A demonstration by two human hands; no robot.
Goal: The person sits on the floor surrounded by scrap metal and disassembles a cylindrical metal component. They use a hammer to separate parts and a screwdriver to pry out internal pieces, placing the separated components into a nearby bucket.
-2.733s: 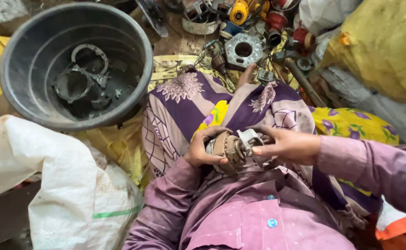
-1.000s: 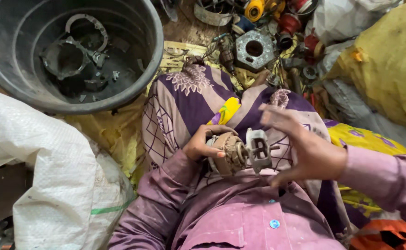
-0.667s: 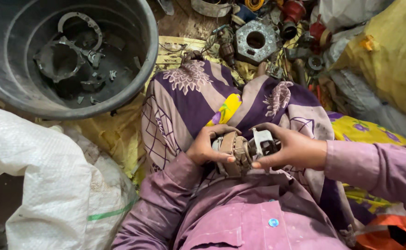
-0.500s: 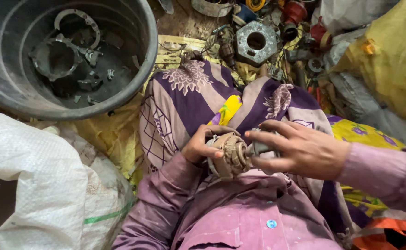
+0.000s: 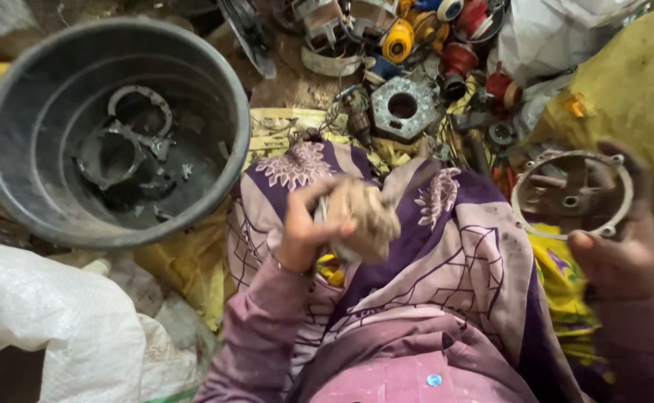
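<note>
A person sits on the ground, seen from above, with a purple patterned cloth (image 5: 446, 246) draped over the lap. The left hand (image 5: 308, 227) is curled around a dusty, tan motor core (image 5: 360, 216), fingers wrapped over its top, holding it just above the lap; the part is blurred. The right hand (image 5: 618, 254) is raised out to the side, well apart from the left, and pinches a round metal end cover (image 5: 571, 194) by its lower rim between thumb and fingers. The cover is a shallow ring with small bolt ears around its edge and a hub in the middle.

To the left of the lap stands a large black plastic tub (image 5: 13, 119) with dark metal rings and brackets lying in its bottom. A white woven sack (image 5: 58, 328) lies in the lower left corner. Beyond the knees is a heap of scrap parts, among them a grey hexagonal plate (image 5: 404, 108) with a round hole. A yellow sack (image 5: 633, 82) fills the upper right.
</note>
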